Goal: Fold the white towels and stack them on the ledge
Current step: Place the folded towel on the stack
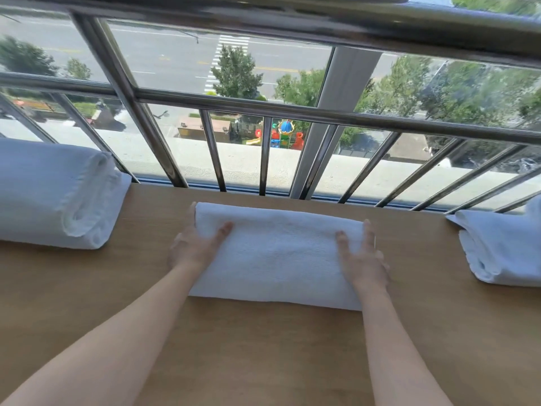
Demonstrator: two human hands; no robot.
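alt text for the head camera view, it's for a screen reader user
A person's left hand and right hand rest flat on the two ends of a folded white towel lying on a wooden ledge. More folded towels sit at the left and a looser towel at the right, with metal bars across the window behind.

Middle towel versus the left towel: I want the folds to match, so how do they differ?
The middle towel lies flat and low; the left towel is a thick bundle with a rolled end showing. The left hand and right hand rest on the middle towel's ends; nothing touches the left towel. The middle towel sits fully in frame; the left towel runs off the picture's edge. Both are white and lie on the wooden ledge.
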